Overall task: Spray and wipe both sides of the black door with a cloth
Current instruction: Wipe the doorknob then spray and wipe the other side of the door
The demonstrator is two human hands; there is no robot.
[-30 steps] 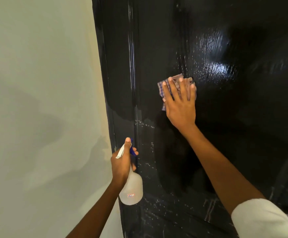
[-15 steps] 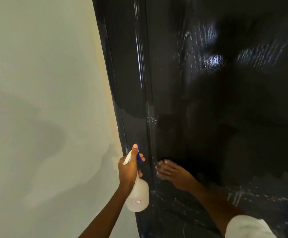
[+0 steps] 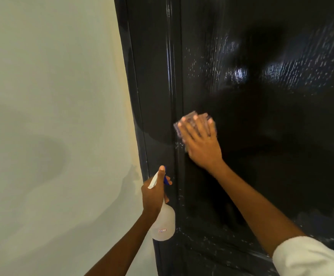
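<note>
The black door (image 3: 261, 156) fills the space in front of me, glossy and streaked with wet droplets above and below my right hand (image 3: 201, 142). That hand lies flat against the door with its fingers straight and spread, pressing the cloth (image 3: 179, 129) onto the surface; the cloth is a checked fabric, blurred, and only its edges show past my fingertips. It sits just right of the raised vertical moulding of the door. Lower and to the left, my left hand (image 3: 155, 193) grips the neck of a spray bottle (image 3: 164, 224), fingers curled round it, thumb lying up along the white spray head, a blue trigger showing beside my fingers. The bottle hangs just beside the door's edge. Left of that hand is a pale wall (image 3: 52, 116). A white sleeve (image 3: 305, 257) covers my right upper arm.
</note>
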